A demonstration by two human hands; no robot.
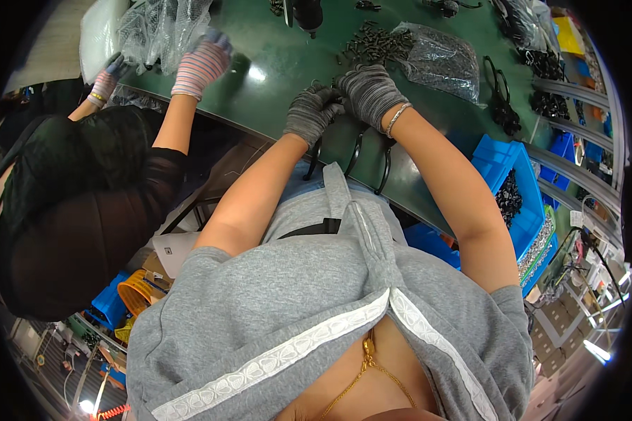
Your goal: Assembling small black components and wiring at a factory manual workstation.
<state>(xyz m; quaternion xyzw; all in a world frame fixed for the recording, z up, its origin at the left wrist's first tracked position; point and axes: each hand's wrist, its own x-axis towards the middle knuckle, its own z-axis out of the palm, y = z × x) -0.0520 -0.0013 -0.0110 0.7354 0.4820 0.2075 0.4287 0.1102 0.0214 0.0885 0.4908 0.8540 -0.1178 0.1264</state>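
My left hand (310,112), in a grey striped glove, is closed with its fingertips pinched together. Beside it, fingertips nearly meeting, my right hand (371,95) is curled closed in a matching glove. What they hold between the fingers is too small and covered to make out. Several curved black rods (357,151) extend toward me from beneath the hands, over the near edge of the green table (274,98); their far ends are hidden. Just beyond my right hand lies a heap of small dark screw-like pieces (376,43), partly against a clear plastic bag (439,63).
To the left a co-worker's striped-gloved hand (202,67) is near bubble wrap (163,31). A black tool head (307,14) stands at the far edge. Black cable-like parts (502,105) lie at right, by a blue bin (495,158) of small black parts.
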